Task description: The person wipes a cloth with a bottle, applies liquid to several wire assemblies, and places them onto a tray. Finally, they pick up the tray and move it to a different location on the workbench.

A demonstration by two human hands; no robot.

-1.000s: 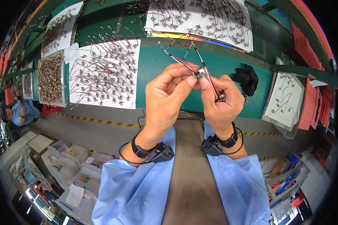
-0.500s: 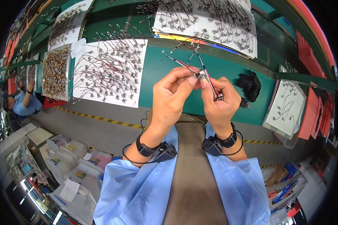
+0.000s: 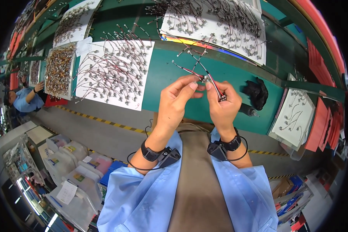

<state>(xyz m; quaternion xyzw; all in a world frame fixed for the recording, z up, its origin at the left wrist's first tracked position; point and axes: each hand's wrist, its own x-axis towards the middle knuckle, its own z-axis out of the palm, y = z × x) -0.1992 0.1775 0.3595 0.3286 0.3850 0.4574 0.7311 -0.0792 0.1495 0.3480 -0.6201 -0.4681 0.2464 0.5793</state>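
Note:
My two hands meet over the green bench, fingertips close together. Between the thumb and forefinger of my left hand [image 3: 176,101] is a red-and-black wire lead [image 3: 187,70], pinched near a small silver part at its end. My right hand [image 3: 225,103] is closed around several more leads [image 3: 212,82], which cross in front of the fingers; small metal parts at their ends show by the palm. White connector tips fan out beyond my hands. Exactly which finger touches the small silver part [image 3: 206,77] is hard to tell.
White sheets [image 3: 141,83] bearing many wired parts lie left and at the back. A tray of small brassy parts [image 3: 60,73] stands further left. At right are a black cloth [image 3: 256,92], a dark bottle [image 3: 249,110] and another sheet [image 3: 295,110]. A co-worker [image 3: 27,98] is far left.
My right hand has shifted slightly left, and my left thumb has drawn back a little from the silver part. More of the dark bottle shows. The co-worker's arm has moved.

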